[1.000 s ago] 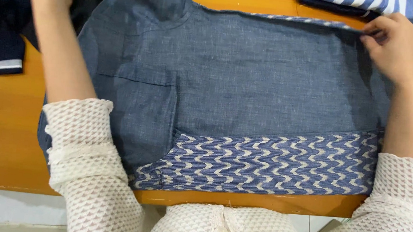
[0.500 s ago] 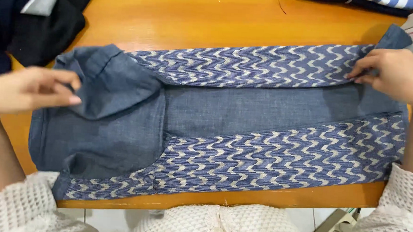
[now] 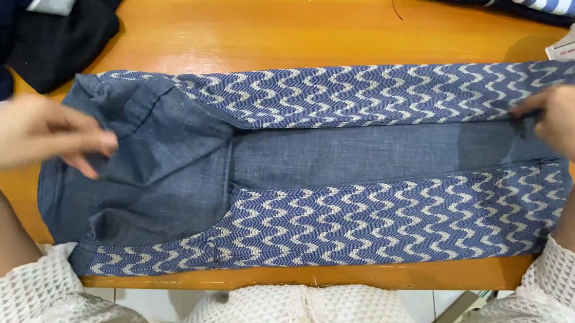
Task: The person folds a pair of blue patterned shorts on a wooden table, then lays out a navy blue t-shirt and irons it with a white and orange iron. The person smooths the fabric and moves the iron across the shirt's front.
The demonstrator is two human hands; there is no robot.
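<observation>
The shirt (image 3: pixel 312 182) lies across the table (image 3: pixel 255 29) in front of me, its long axis running left to right, so it stretches from one of my hands to the other. My left hand (image 3: pixel 36 135) is at the collar end, my right hand (image 3: pixel 565 120) at the hem end; each sits over its own end, neither nearer the middle than the other.

My left fingers are drawn together on the plain blue cloth beside the collar, pinching a bit of it, I think, though the hand is blurred and I can't be sure of the grip. My right fingers are closed on the edge of the far folded flap, where it meets the plain strip.

The shirt is grey-blue chambray, folded inward along both long sides so that the inside shows as two bands of white wavy lines on blue, with a plain strip between them. The near band lies along the table's front edge. Dark clothes (image 3: pixel 38 30) are piled at the far left corner, apart from the shirt.
</observation>
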